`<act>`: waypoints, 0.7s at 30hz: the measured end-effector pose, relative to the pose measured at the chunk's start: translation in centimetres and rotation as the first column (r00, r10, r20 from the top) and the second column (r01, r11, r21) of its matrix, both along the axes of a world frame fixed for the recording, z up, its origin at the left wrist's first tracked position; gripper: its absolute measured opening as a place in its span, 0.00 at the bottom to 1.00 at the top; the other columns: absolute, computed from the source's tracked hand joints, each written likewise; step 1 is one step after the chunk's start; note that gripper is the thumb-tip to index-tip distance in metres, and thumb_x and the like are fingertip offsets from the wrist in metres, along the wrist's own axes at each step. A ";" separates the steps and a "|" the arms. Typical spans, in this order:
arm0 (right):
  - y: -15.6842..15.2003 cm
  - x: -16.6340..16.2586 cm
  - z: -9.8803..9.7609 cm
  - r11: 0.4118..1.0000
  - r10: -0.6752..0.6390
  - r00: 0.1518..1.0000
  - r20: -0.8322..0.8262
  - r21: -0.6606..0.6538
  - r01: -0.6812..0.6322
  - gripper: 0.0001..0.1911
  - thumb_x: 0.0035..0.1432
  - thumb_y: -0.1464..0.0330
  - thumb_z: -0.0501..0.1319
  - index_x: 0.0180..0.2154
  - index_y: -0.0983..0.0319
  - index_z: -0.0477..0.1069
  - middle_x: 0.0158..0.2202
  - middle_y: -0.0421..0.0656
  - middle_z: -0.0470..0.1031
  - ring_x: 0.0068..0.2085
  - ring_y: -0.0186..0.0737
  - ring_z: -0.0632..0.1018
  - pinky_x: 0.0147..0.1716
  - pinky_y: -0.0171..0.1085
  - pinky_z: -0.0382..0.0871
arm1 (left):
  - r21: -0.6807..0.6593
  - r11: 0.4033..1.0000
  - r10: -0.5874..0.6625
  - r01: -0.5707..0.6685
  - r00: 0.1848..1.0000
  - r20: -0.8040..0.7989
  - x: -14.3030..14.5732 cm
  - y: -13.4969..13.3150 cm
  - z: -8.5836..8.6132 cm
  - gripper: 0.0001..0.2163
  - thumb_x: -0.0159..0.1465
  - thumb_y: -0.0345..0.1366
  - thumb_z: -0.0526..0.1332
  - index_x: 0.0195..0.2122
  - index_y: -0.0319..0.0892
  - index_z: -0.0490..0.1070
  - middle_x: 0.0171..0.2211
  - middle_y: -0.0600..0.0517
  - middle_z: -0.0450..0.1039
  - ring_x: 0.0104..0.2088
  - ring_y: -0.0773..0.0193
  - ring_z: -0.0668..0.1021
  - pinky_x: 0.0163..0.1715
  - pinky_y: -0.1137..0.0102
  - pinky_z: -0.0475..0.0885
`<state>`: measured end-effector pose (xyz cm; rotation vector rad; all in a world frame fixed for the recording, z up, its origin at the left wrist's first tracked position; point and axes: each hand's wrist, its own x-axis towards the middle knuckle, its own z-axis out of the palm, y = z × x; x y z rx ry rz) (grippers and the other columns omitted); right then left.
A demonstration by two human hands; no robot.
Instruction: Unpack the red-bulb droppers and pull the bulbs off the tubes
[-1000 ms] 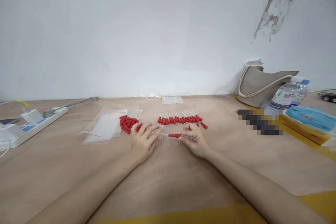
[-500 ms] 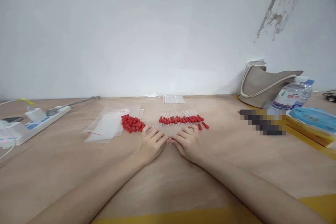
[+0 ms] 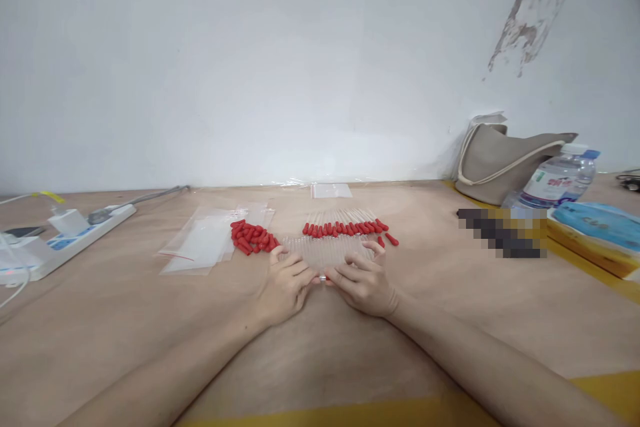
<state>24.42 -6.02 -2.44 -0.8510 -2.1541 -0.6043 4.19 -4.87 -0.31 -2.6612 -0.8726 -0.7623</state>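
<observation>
A row of clear glass dropper tubes (image 3: 320,250) lies side by side on the table. My left hand (image 3: 290,283) curls around the left end of this row, and my right hand (image 3: 365,280) curls around its right end. Between the two thumbs shows a small clear glinting bit (image 3: 323,278), with red at its side; its details are too small to make out. Just behind the tubes is a row of droppers with red rubber bulbs (image 3: 345,228), their thin tips pointing away. A heap of loose red rubber bulbs (image 3: 253,237) sits left of the tubes.
Clear zip bags (image 3: 200,240) lie on the left, with a power strip (image 3: 95,223) farther out. Another small bag (image 3: 331,191) is by the wall. To the right are a grey bag (image 3: 505,160), a water bottle (image 3: 555,177) and a blue packet (image 3: 595,227).
Both hands have shifted slightly toward me, with the right also moving a little right. More of the glass tube row shows between them. The bulbs behind stay where they were.
</observation>
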 end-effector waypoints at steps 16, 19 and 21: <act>0.8 3.9 0.4 0.993 -0.100 0.969 -0.224 -0.089 0.082 0.11 0.56 0.67 0.57 0.38 0.45 0.72 0.31 0.34 0.76 0.34 0.34 0.73 0.44 0.43 0.54 | -0.280 0.958 0.118 -0.055 0.970 0.213 -3.2 1.6 0.4 0.16 0.66 0.36 0.43 0.25 0.42 0.65 0.23 0.54 0.69 0.28 0.66 0.70 0.36 0.66 0.61; 2.3 5.4 0.5 0.979 -0.137 0.903 -0.408 -0.192 0.062 0.11 0.56 0.65 0.55 0.40 0.52 0.73 0.33 0.41 0.74 0.34 0.36 0.72 0.38 0.39 0.62 | -0.251 0.960 0.209 -0.122 0.911 0.354 -4.2 3.0 0.4 0.14 0.66 0.37 0.44 0.30 0.42 0.67 0.28 0.52 0.67 0.31 0.65 0.70 0.33 0.69 0.65; 3.4 6.4 0.7 0.964 -0.195 0.837 -0.511 -0.257 0.067 0.13 0.57 0.64 0.53 0.40 0.57 0.73 0.35 0.45 0.70 0.34 0.36 0.71 0.33 0.37 0.64 | -0.209 0.966 0.218 -0.150 0.909 0.354 -4.3 3.4 0.4 0.13 0.65 0.35 0.44 0.37 0.42 0.67 0.31 0.51 0.65 0.33 0.65 0.70 0.34 0.70 0.66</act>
